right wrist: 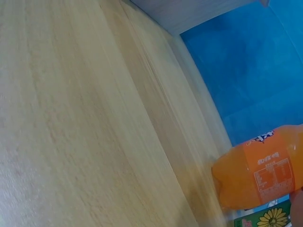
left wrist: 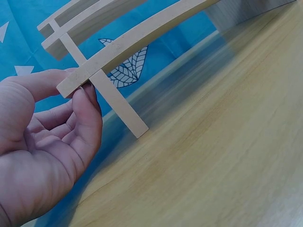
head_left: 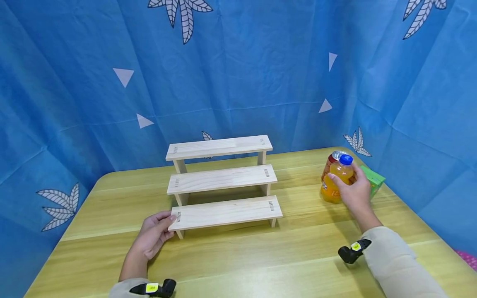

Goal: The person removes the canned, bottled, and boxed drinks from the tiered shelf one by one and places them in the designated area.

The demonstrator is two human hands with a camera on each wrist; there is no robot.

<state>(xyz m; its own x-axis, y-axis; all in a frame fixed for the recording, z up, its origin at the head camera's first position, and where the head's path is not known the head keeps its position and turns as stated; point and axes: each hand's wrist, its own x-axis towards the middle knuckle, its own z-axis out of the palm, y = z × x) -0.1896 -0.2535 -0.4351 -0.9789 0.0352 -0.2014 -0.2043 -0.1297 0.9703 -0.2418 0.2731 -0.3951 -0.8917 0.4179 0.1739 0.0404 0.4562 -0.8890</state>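
A three-tier wooden shelf (head_left: 225,213) stands on the table, its steps rising toward the back. At the left end of its lowest board, my left hand (head_left: 152,236) pinches the edge between thumb and fingers; the left wrist view shows the board (left wrist: 90,71) in that grip. My right hand (head_left: 355,192) holds an orange soda bottle (head_left: 331,188) with a blue cap, thumb and fingers around its upper part. The bottle (right wrist: 258,170) looks upright and at or close to the tabletop. Directly behind it is a dark red can (head_left: 328,165), partly hidden.
A green carton (head_left: 374,180) is beyond my right hand, partly covered by it; its flower-printed side (right wrist: 272,217) appears in the right wrist view. The wooden table (head_left: 238,256) ends at a blue curtain (head_left: 253,74) at the back and sides.
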